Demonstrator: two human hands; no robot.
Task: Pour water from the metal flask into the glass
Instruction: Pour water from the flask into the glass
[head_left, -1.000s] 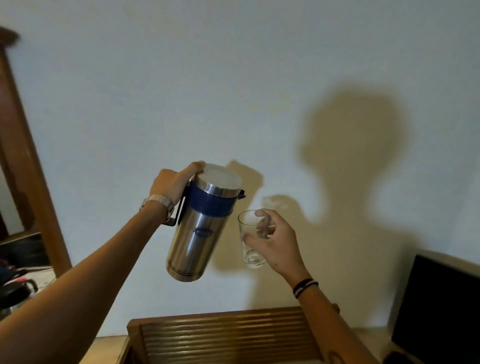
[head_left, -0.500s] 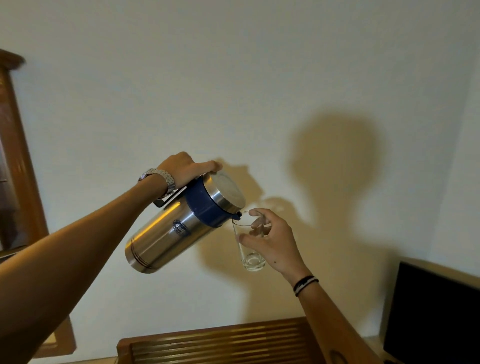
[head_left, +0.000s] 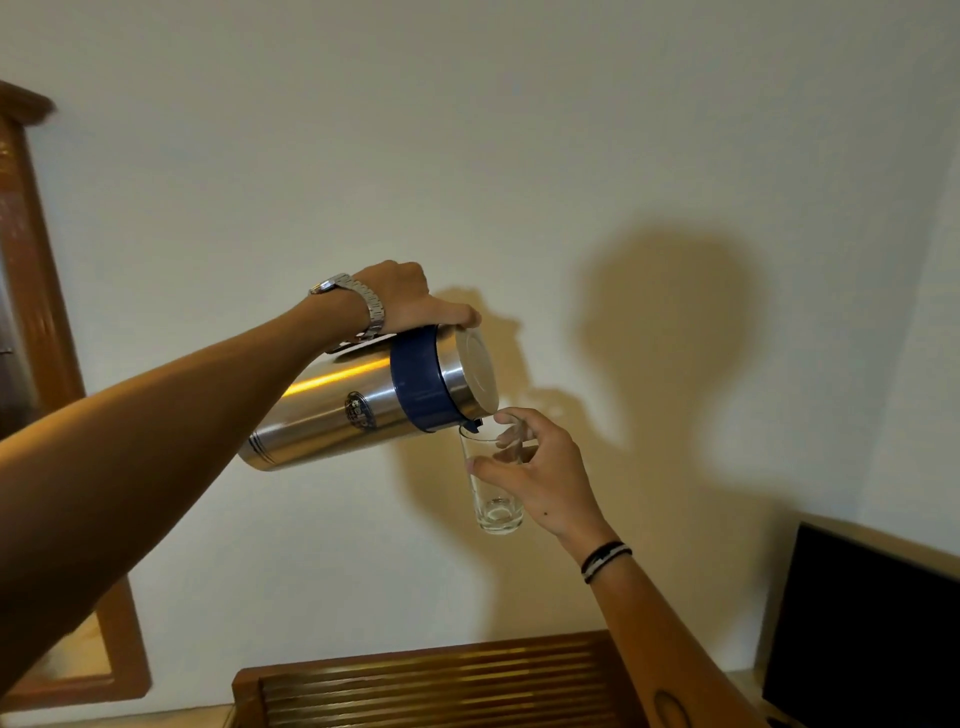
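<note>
A steel flask (head_left: 337, 410) with a blue collar and a flat metal lid is tipped almost level in mid-air. My left hand (head_left: 402, 301) grips its handle from above, thumb on the lid's edge. The flask's blue spout rests at the rim of a clear glass (head_left: 496, 493). My right hand (head_left: 540, 473) holds that glass upright by its upper half, just right of and below the flask's lid. The glass looks nearly empty, with only a glint at its thick base. No stream of water can be made out.
A slatted wooden piece of furniture (head_left: 426, 680) sits below my hands. A dark screen (head_left: 862, 629) stands at the lower right. A wooden frame (head_left: 36, 291) runs down the left edge. The pale wall (head_left: 519, 156) is right behind.
My left hand has tipped the flask from nearly upright to almost level, bringing its spout to the glass's rim. My right hand has held the glass about where it was.
</note>
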